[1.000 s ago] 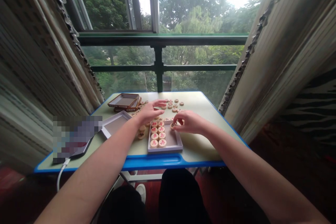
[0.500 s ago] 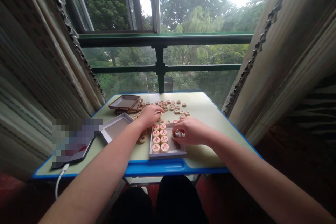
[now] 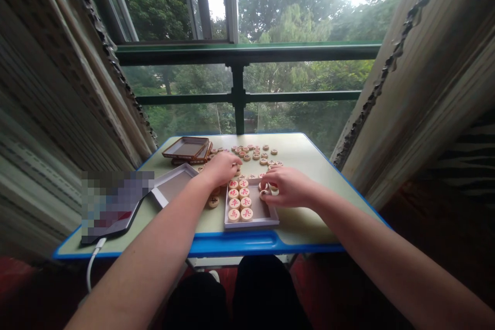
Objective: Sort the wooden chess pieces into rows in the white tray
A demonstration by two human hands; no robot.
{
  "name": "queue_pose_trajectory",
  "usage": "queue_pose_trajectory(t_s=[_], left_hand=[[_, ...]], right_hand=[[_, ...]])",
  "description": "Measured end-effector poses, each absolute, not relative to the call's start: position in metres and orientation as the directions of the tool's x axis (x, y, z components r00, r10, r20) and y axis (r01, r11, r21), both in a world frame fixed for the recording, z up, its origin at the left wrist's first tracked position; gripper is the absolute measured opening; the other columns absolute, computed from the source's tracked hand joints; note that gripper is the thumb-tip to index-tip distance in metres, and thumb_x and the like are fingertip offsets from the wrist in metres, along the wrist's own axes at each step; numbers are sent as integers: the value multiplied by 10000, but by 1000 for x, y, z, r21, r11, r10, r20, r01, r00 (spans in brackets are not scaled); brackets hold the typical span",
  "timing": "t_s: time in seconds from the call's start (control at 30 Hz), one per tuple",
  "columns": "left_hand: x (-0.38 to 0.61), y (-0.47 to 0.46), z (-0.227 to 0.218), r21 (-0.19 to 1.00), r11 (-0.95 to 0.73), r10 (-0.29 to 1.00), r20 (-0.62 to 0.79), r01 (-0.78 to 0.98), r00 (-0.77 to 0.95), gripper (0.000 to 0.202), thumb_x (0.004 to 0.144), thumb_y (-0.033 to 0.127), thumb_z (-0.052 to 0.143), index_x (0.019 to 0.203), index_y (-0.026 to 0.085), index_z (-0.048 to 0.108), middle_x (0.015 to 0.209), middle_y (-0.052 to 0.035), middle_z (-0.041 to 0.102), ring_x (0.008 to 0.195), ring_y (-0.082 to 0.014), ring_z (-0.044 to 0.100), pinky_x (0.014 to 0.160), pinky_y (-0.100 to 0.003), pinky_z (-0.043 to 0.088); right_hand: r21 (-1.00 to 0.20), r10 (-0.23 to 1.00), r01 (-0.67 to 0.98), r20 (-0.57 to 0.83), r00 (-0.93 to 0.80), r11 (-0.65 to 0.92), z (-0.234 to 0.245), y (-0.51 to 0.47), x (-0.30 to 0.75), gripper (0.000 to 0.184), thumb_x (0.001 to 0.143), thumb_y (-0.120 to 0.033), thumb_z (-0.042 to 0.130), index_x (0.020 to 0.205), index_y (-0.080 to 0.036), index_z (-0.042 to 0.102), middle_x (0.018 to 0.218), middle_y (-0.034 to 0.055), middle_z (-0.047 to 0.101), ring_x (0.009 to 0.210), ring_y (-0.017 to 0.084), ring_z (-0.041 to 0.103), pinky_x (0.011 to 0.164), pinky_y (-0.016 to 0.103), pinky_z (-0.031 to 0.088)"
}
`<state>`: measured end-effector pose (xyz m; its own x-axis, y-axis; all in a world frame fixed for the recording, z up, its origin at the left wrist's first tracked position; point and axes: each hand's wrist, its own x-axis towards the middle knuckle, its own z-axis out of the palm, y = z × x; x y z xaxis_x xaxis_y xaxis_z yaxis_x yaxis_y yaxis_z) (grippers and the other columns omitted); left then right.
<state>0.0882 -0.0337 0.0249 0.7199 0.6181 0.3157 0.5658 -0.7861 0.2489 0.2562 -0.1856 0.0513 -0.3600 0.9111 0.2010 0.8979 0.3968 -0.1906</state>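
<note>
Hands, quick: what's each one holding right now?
Left hand: curled over loose pieces; whether it grips one cannot be told.
Right hand: closed on a piece over the tray.

Both arms are bare along their whole visible length, the left forearm [image 3: 162, 242] running up to the left hand [image 3: 222, 167] and the right forearm [image 3: 381, 260] to the right hand [image 3: 289, 188]. The fingers of both hands are uncovered. The legs wear plain black trousers [image 3: 266, 291], seen as two dark knees side by side.
</note>
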Motion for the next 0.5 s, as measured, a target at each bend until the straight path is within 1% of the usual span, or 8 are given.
queue_pose_trajectory(t_s=[0.07, 0.13, 0.2, 0.27, 0.3, 0.37, 0.43, 0.5], left_hand=[[89, -35, 24, 274, -788, 615, 313, 551, 723, 309, 713, 144, 492, 911, 183, 725, 954, -65, 696, 975, -213, 590, 951, -306, 421], [89, -36, 24, 284, -789, 613, 298, 545, 732, 301, 716, 147, 489, 896, 184, 726, 963, -61, 694, 968, -208, 594, 949, -304, 423], [89, -37, 23, 283, -794, 604, 282, 537, 745, 296, 721, 142, 475, 870, 180, 727, 973, -61, 692, 945, -200, 605, 938, -300, 434], [89, -38, 23, 281, -803, 592, 279, 525, 756, 298, 719, 127, 467, 857, 177, 726, 974, -59, 692, 926, -194, 614, 923, -294, 445], [89, -38, 23, 282, -807, 587, 282, 519, 759, 300, 714, 119, 469, 860, 175, 725, 971, -60, 694, 924, -196, 615, 919, -296, 449], [89, -38, 23, 288, -810, 582, 293, 511, 758, 309, 699, 104, 479, 875, 171, 723, 962, -62, 698, 924, -203, 617, 910, -305, 455], [90, -40, 24, 305, -808, 583, 301, 503, 755, 327, 678, 79, 482, 881, 169, 722, 958, -63, 698, 921, -207, 619, 894, -303, 463], [90, -42, 26, 334, -797, 598, 312, 504, 739, 344, 672, 66, 475, 886, 174, 722, 970, -56, 696, 926, -203, 617, 885, -292, 465]], right_hand=[[-195, 918, 909, 227, -324, 368, 52, -183, 259, 130, 695, -256, 599, 771, -182, 674, 666, 30, 610, 654, 150, 512, 595, 246, 336], [-202, 936, 941, 285, -208, 270, 51, -176, 265, 166, 756, -249, 535, 807, -183, 678, 697, 35, 620, 649, 145, 516, 594, 247, 334], [-218, 938, 971, 346, -15, 96, 46, -168, 275, 228, 803, -231, 468, 881, -178, 675, 774, 52, 639, 661, 146, 526, 608, 252, 345], [-246, 920, 965, 350, 175, -90, 41, -160, 287, 275, 811, -225, 459, 998, -174, 655, 914, 77, 640, 713, 155, 547, 630, 254, 362], [-251, 912, 957, 341, 229, -146, 38, -156, 293, 284, 815, -228, 456, 1012, -178, 655, 970, 85, 629, 746, 162, 556, 639, 254, 370], [-267, 902, 943, 327, 281, -197, 33, -152, 301, 283, 816, -216, 454, 1001, -193, 667, 1025, 83, 612, 806, 169, 565, 657, 249, 384], [-289, 899, 937, 330, 289, -195, 31, -149, 304, 287, 813, -190, 449, 983, -206, 680, 1029, 73, 610, 850, 172, 563, 689, 243, 399], [-290, 899, 942, 345, 270, -172, 31, -148, 305, 301, 799, -172, 460, 1002, -205, 681, 1025, 74, 615, 907, 187, 549, 759, 253, 409]])
